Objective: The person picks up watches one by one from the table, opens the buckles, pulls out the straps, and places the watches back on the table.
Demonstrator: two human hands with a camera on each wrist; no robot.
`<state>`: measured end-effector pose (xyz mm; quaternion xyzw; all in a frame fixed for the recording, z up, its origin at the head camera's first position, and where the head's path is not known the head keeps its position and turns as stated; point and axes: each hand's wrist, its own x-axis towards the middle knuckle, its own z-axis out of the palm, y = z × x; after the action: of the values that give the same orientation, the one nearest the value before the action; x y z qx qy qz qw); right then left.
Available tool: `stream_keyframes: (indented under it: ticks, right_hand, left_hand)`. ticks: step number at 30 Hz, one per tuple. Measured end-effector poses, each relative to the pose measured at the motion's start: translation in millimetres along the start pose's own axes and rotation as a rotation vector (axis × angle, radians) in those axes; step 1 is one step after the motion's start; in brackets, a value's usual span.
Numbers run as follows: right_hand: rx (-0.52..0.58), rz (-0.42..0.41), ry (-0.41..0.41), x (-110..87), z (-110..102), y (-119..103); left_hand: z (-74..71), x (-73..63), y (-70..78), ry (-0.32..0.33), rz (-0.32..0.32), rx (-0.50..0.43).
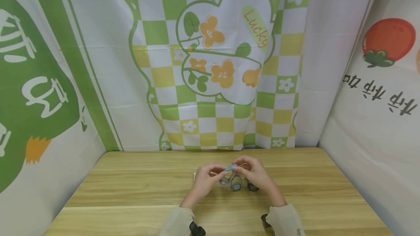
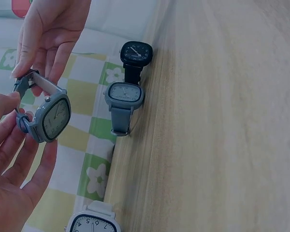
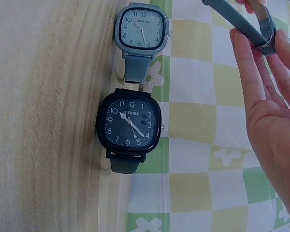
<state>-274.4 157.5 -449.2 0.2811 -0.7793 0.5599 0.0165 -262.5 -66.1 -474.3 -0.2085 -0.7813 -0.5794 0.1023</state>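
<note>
Both hands hold a blue-grey wristwatch [image 2: 55, 118] above the table, its strap bent into a loop. My left hand [image 1: 206, 178] pinches one side of the strap between thumb and fingers, near the watch case. On the buckle end, the thumb and fingertips of my right hand [image 1: 255, 173] grip the strap [image 3: 241, 21]. The watch face is turned away from the right wrist camera. Below the hands lie a second grey watch [image 3: 141, 30] with a pale dial and a black watch [image 3: 129, 123], both face up with straps folded under.
A white watch [image 2: 93, 224] lies on the left, cut off by the left wrist view's lower edge. The wooden table [image 1: 137, 188] meets a green-and-yellow checked curtain [image 1: 203, 130] at its far edge. Printed white cloths hang on either side.
</note>
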Motion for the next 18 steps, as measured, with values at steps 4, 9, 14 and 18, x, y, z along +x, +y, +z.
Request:
stream_keyframes:
  ticks: [4,9,14,18]
  right_hand:
    - [-0.004,-0.003,0.003,-0.7,0.7,-1.4]
    - [-0.005,-0.027,0.009,-0.8,0.9,-0.8]
    - [0.009,-0.033,0.011,-0.4,-0.6,0.1]
    - [0.011,-0.030,0.002,-0.7,-2.6,-0.2]
  left_hand:
    - [0.3,-0.4,1.4,-0.006,-0.003,0.007]
    - [-0.1,-0.8,2.1,-0.009,0.014,0.021]
    - [-0.1,-0.7,1.3,-0.008,0.011,0.028]
    - [-0.2,-1.0,2.1,-0.012,0.012,0.026]
